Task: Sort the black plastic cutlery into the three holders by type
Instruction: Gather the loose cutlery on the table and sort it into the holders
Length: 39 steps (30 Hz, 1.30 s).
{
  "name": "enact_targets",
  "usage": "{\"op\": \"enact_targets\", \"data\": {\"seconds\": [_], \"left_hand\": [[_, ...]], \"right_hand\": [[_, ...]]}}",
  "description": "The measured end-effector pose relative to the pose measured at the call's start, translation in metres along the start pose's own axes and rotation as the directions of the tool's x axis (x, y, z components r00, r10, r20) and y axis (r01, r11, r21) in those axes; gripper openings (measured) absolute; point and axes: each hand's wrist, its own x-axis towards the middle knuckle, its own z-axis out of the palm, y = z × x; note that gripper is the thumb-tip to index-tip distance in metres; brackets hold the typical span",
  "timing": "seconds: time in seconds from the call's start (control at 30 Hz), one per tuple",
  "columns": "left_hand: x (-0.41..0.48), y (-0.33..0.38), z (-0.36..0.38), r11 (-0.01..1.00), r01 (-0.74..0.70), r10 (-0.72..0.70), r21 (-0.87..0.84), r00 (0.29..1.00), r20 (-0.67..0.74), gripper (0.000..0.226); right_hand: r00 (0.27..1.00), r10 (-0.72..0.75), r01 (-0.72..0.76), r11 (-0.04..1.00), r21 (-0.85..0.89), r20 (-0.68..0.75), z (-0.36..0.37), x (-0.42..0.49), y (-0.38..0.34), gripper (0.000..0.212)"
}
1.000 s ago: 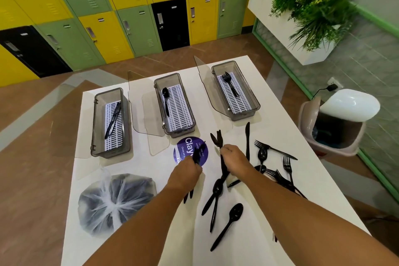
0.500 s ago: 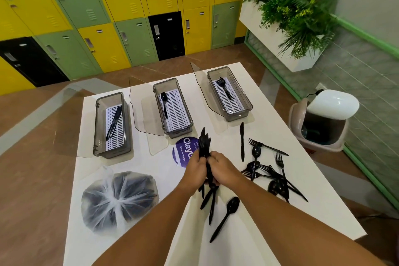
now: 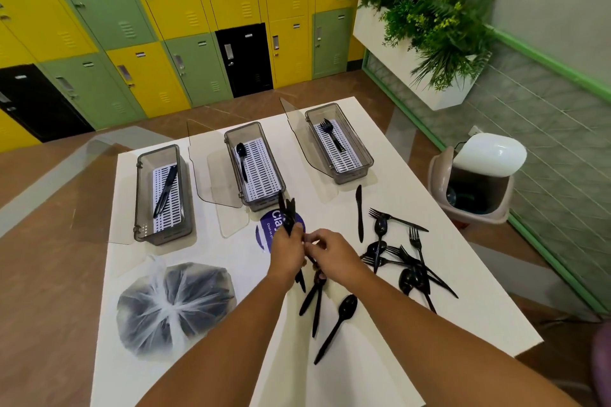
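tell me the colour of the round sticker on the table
The round sticker is purple with white lettering; head view.

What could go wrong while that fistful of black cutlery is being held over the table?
The bundle fans out above the left hand, with the right hand pinching at it; a piece could slip out. The tangled pile mixes look-alike black forks and spoons, so one might get sorted wrongly.

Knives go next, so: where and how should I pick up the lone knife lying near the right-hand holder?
Take the knife by its near end, seemingly the handle, pinching from above across its width. It lies flat on the table, pointing away, apart from the cutlery pile, tip toward the holder.
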Motion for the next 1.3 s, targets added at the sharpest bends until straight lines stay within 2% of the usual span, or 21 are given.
{"op": "enact_targets", "data": {"seconds": [0.03,0.1,0.17,0.23,0.3,0.37,0.47,0.6,0.7,0.77,0.93,1.0,1.13,1.17,1.23,1.3], "left_hand": [[0.000,0.003,0.000,0.999,-0.031,0.030,-0.025,0.999,-0.019,0.023],[-0.001,0.007,0.000,0.990,-0.110,0.107,-0.085,0.994,-0.034,0.017],[-0.003,0.008,0.003,0.978,-0.184,0.181,-0.099,0.983,-0.035,0.013],[-0.006,0.009,0.006,0.972,-0.213,0.211,-0.104,0.977,-0.025,0.016],[-0.010,0.009,0.011,0.965,-0.226,0.226,-0.134,0.974,-0.015,0.017],[-0.014,0.009,0.015,0.961,-0.239,0.238,-0.141,0.971,-0.021,0.013],[-0.017,0.010,0.015,0.956,-0.262,0.259,-0.129,0.965,-0.040,0.013],[-0.014,0.015,0.013,0.945,-0.303,0.299,-0.123,0.953,-0.053,0.015],[-0.014,0.015,0.013,0.949,-0.306,0.305,-0.081,0.952,-0.027,0.015],[-0.015,0.014,0.012,0.945,-0.325,0.324,-0.034,0.946,-0.018,0.014],[-0.013,0.013,0.008,0.947,-0.319,0.320,0.032,0.948,-0.005,0.014],[-0.011,0.012,0.004,0.945,-0.322,0.323,0.062,0.946,-0.003,0.019],[-0.007,-0.001,-0.008,0.954,-0.267,0.256,0.134,0.962,0.089,0.015],[-0.006,-0.006,-0.012,0.959,-0.239,0.224,0.150,0.968,0.112,0.024],[-0.008,-0.018,-0.020,0.966,-0.175,0.151,0.192,0.979,0.134,0.035],[-0.011,-0.029,-0.026,0.962,-0.115,0.081,0.246,0.986,0.146,0.035]], "right_hand": [[0.996,0.086,-0.085,0.986,0.141,-0.001,0.000,0.000,0.000,0.018],[0.960,0.272,-0.275,0.896,0.348,0.058,0.000,0.000,0.000,0.027],[0.901,0.403,-0.431,0.804,0.408,0.158,0.001,-0.003,0.000,0.040],[0.850,0.455,-0.526,0.720,0.454,0.265,0.001,-0.004,0.000,0.052],[0.837,0.447,-0.545,0.641,0.540,0.314,0.002,-0.002,-0.001,0.057],[0.853,0.426,-0.515,0.584,0.628,0.303,0.001,0.002,-0.005,0.049],[0.865,0.421,-0.488,0.579,0.653,0.272,-0.006,0.007,-0.009,0.040],[0.835,0.481,-0.529,0.571,0.627,0.267,-0.013,0.006,-0.008,0.046],[0.864,0.359,-0.496,0.490,0.717,0.352,-0.011,0.005,-0.017,0.050],[0.870,0.333,-0.488,0.486,0.725,0.363,-0.009,0.004,-0.023,0.051],[0.863,0.317,-0.504,0.524,0.687,0.393,-0.010,0.002,-0.020,0.050],[0.868,0.314,-0.495,0.607,0.622,0.385,-0.012,0.001,-0.018,0.043],[0.919,0.330,-0.386,0.866,0.318,0.217,-0.018,0.002,-0.013,0.029],[0.934,0.317,-0.348,0.911,0.220,0.162,-0.019,0.004,-0.009,0.027],[0.957,0.281,-0.282,0.959,0.010,0.078,-0.022,0.006,0.000,0.022],[0.970,0.242,-0.234,0.954,-0.190,0.019,-0.022,0.006,0.011,0.018]]}}
